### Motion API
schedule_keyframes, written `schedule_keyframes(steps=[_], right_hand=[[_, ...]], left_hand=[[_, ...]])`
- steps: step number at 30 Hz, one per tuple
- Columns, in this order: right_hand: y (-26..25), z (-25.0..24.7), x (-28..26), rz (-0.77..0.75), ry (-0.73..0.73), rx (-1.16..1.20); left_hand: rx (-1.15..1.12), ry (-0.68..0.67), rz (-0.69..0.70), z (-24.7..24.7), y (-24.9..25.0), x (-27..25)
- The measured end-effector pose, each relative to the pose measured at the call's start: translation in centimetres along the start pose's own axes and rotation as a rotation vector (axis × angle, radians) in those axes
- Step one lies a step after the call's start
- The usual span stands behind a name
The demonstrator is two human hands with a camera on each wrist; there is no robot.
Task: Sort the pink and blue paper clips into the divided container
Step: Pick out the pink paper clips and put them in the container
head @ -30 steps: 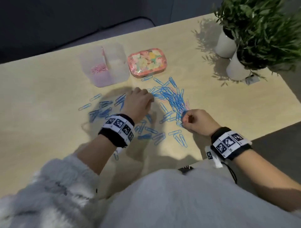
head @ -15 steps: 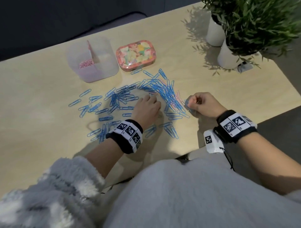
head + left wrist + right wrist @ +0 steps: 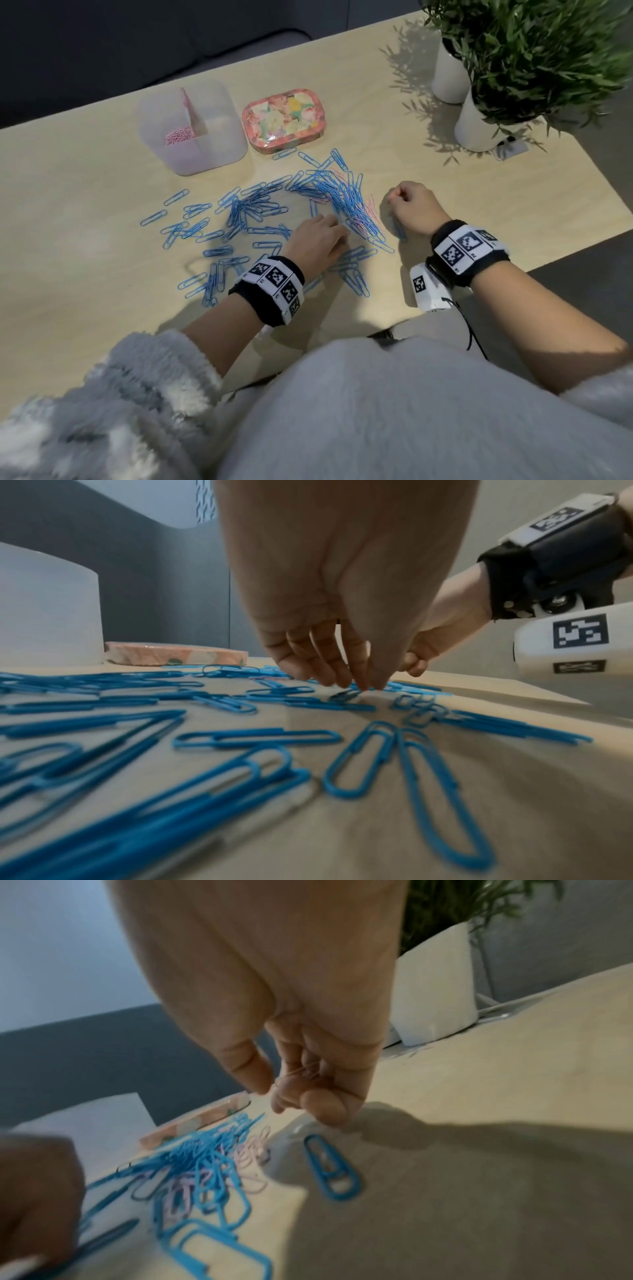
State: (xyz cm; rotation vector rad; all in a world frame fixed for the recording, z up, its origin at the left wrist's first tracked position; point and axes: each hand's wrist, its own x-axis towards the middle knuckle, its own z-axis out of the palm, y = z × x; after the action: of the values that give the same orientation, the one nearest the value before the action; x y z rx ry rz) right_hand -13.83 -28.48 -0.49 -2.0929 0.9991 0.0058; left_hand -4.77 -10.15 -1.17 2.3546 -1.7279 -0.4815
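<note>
Progress: early. The divided container (image 3: 191, 126) holds a small batch of pink clips (image 3: 178, 136) in its left compartment; the right compartment appears empty. Most blue clips (image 3: 253, 209) lie spread on the table (image 3: 68, 212) in front of the container, with a few pink ones (image 3: 253, 1148) mixed into the dense heap to its right.

Left hand (image 3: 317, 240): fingers extended, tips touching clips at the heap's near edge; nothing gripped.

Right hand (image 3: 412, 207): right of the heap, fingers curled, pinching what appears to be a thin pink clip (image 3: 301, 1069).

Remaining: all blue clips, residual pink.
</note>
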Motion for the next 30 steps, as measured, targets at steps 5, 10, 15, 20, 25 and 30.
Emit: schedule_keyframes(steps=[5,10,15,20,25,30], right_hand=[[-1.5,2.3,0.7,0.006,-0.012,-0.099],[-2.8,2.7,0.8,-0.048,0.032,-0.202],[-2.6,3.2,0.5,-0.021,0.034,-0.220],[-1.9,2.4,0.4,-0.016,-0.008,-0.277],[-1.3,2.6,0.2,-0.144,-0.009,-0.395],[-0.9,1.9,0.9,-0.066,0.006,-0.235]], left_hand=[[0.024,0.038,0.022,0.0,-0.3,-0.1],[0.166,0.063,0.027,0.0,-0.9,0.4],[0.243,-0.042,0.032,0.2,-0.7,1.4],[0.304,0.089,0.049,0.0,-1.8,0.0],[0.235,0.109,-0.002,-1.2,-2.0,0.6],[0.166,-0.019,0.036,-2.2,-0.8,3.6]])
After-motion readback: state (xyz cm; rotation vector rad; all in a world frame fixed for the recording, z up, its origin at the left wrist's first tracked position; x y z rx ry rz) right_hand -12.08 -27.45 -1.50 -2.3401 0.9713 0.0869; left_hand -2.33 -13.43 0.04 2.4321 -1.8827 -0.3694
